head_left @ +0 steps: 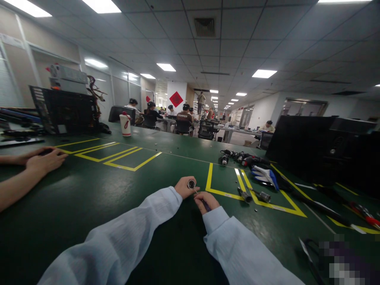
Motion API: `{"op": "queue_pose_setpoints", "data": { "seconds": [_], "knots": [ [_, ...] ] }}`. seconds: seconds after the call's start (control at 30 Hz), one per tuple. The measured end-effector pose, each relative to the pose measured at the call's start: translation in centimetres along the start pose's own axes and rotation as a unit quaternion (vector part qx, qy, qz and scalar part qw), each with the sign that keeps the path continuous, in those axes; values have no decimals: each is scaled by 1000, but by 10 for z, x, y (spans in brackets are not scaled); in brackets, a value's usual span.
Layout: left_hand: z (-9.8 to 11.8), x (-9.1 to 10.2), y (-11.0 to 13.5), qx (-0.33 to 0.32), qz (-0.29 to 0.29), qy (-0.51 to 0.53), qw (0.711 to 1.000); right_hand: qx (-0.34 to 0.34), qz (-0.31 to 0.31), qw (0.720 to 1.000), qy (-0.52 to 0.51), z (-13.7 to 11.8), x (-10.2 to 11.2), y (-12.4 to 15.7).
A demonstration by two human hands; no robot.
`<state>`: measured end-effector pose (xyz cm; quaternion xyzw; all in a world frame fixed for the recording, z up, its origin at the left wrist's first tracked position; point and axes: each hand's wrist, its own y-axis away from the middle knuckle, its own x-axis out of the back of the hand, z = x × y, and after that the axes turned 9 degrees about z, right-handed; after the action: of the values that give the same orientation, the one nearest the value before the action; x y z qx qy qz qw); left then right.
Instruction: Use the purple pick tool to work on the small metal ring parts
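Observation:
My left hand [183,187] is closed around a round metal cable connector [191,184], its open end turned up towards me. My right hand [208,201] grips what looks like a small screwdriver [206,206] with a dark purplish handle. Its thin shaft points at my left hand, just below the connector; whether the tip touches it I cannot tell. To the right, two similar metal connectors, a near one [244,195] and a farther one [263,196], lie on the green table [178,249] by yellow tape outlines.
Cables with connectors [237,156] and a blue-white glove [265,176] lie at the right, before black equipment [305,146]. Red-handled pliers [366,215] lie far right. A co-worker's hands [44,160] rest at the left. A white cup [125,124] stands at the back edge.

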<state>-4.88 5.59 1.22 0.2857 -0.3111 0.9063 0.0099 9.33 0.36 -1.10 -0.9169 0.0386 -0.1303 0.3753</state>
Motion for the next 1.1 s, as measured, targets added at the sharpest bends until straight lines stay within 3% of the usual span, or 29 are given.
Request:
{"op": "queue_pose_setpoints", "data": {
  "seconds": [0.53,0.83,1.1],
  "knots": [
    [-2,-2,2,-16,-31,-36,999,7,22,997,71,3,6,2],
    [2,-1,1,-13,-20,-37,999,55,13,996,63,1,0,1],
    [0,1,-1,-23,-3,-28,999,-10,36,997,64,3,1,2]
  ]
}}
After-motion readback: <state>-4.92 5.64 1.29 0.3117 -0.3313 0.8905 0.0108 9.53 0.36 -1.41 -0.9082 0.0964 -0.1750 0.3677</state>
